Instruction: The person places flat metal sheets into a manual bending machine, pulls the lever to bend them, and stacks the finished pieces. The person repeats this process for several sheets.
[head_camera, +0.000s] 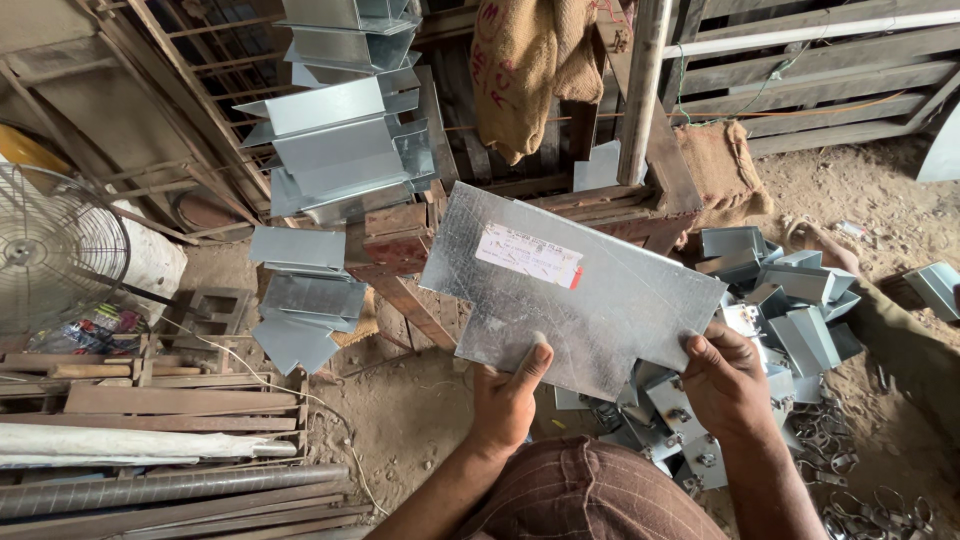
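Gripping the flat notched galvanised steel sheet at its near edge, my left hand and right hand both closing on it, above my lap | judging I'm lining it up; next needs steady placement | white rectangular label with red end sitting mid-sheet | folded grey metal brackets piling beyond right | tan burlap sack hanging far.

sheet: flat grey galvanised metal sheet with white label, gripped by both hands
left hand: near edge
right hand: notched corner

White rectangular label, red edge, stuck on held metal sheet.
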